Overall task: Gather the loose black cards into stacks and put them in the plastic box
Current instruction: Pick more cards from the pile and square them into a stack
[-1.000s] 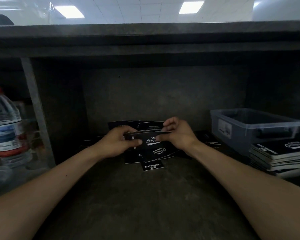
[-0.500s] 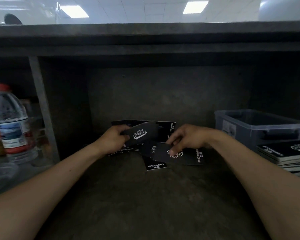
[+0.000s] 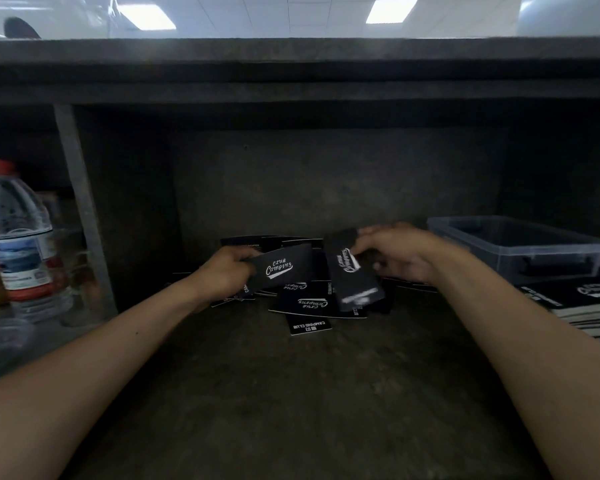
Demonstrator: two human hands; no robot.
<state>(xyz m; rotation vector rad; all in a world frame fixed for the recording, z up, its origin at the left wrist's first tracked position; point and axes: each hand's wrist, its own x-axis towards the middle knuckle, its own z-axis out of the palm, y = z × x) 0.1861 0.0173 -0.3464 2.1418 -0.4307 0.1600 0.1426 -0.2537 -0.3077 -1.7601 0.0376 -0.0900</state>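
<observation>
Cards (image 3: 309,303) lie loose on the shelf (image 3: 291,393), so my left hand (image 3: 222,275) grips a small stack (image 3: 281,266) to keep it neat while my right hand (image 3: 406,254) pinches one more card (image 3: 352,271) to add, near the plastic box (image 3: 482,258).

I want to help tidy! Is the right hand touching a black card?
Touching. The head view shows the right hand pinching the tilted black card at its upper end, lifted above the loose pile.

Shelf floor (image 3: 291,403) open in front; loose cards (image 3: 309,303) behind; plastic box (image 3: 499,263), booklets (image 3: 586,301) right; bottle (image 3: 18,237), post (image 3: 80,209) left.
</observation>
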